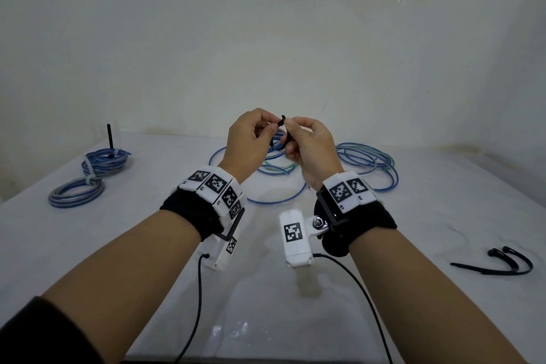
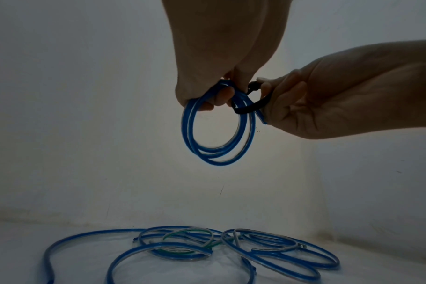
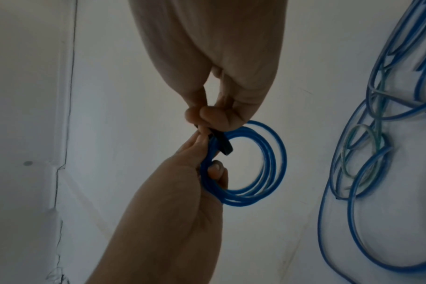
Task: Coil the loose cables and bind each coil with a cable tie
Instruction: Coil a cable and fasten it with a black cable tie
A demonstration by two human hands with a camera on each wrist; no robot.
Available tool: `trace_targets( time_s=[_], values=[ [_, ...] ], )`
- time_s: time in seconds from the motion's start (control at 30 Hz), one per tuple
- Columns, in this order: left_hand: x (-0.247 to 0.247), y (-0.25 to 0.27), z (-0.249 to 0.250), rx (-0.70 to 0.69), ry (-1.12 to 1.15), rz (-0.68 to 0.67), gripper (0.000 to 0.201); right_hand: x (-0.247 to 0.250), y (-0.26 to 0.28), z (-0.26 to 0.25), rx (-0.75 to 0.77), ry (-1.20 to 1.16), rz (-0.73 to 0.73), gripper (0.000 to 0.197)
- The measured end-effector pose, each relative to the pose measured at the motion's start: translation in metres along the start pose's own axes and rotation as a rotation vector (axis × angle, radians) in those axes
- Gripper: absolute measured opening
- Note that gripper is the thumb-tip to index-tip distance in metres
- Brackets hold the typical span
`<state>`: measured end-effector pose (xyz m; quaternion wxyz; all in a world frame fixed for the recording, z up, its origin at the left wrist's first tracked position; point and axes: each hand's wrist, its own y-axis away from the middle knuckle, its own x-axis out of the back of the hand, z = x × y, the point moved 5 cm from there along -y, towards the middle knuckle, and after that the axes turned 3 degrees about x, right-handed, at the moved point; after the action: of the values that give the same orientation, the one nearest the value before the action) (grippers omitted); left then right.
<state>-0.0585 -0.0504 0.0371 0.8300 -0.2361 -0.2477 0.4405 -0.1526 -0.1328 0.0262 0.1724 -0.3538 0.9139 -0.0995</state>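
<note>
Both hands are raised above the white table [image 1: 266, 289]. My left hand [image 1: 267, 127] grips a small coil of blue cable [image 2: 216, 151] at its top, fingers curled through the loops. The coil hangs below the fingers [image 3: 268, 173]. A black cable tie [image 2: 249, 106] is looped round the coil's strands beside that grip. My right hand [image 1: 292, 130] pinches the black tie [image 3: 221, 143] between thumb and fingertips. In the head view the tie's end [image 1: 282, 120] sticks up between the two hands. Loose blue cables [image 1: 366, 162] lie in tangled loops on the table beneath and behind the hands.
Two bound blue coils [image 1: 106, 161] [image 1: 76, 193] lie at the far left, a black tie [image 1: 110, 139] standing up from the rear one. Spare black ties [image 1: 502, 263] lie at the right. A wall closes the table's back and right sides.
</note>
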Motion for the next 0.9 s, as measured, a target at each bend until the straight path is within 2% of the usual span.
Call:
trace_targets(
  time_s=[0.1, 0.27, 0.53, 0.73, 0.8, 0.9],
  values=[
    [-0.002, 0.0, 0.002, 0.009, 0.001, -0.019, 0.011, 0.002, -0.001, -0.005, 0.012, 0.027, -0.047, 0.013],
    [-0.004, 0.001, 0.004, 0.027, -0.02, -0.02, 0.009, 0.005, -0.004, -0.008, -0.074, -0.025, -0.066, 0.01],
    [-0.014, 0.007, 0.003, -0.001, -0.069, -0.125, 0.018, 0.017, -0.02, -0.01, -0.114, -0.003, 0.077, 0.017],
    [-0.023, 0.01, -0.003, 0.035, -0.06, -0.195, 0.016, 0.026, -0.034, -0.011, -0.138, 0.068, 0.164, 0.017],
    [-0.023, 0.01, -0.004, 0.043, -0.068, -0.185, 0.017, 0.023, -0.032, -0.01, -0.139, 0.069, 0.126, 0.019],
    [-0.02, 0.01, -0.01, 0.085, -0.051, -0.144, 0.018, 0.016, -0.029, -0.01, -0.125, 0.111, -0.02, 0.016]
  ],
)
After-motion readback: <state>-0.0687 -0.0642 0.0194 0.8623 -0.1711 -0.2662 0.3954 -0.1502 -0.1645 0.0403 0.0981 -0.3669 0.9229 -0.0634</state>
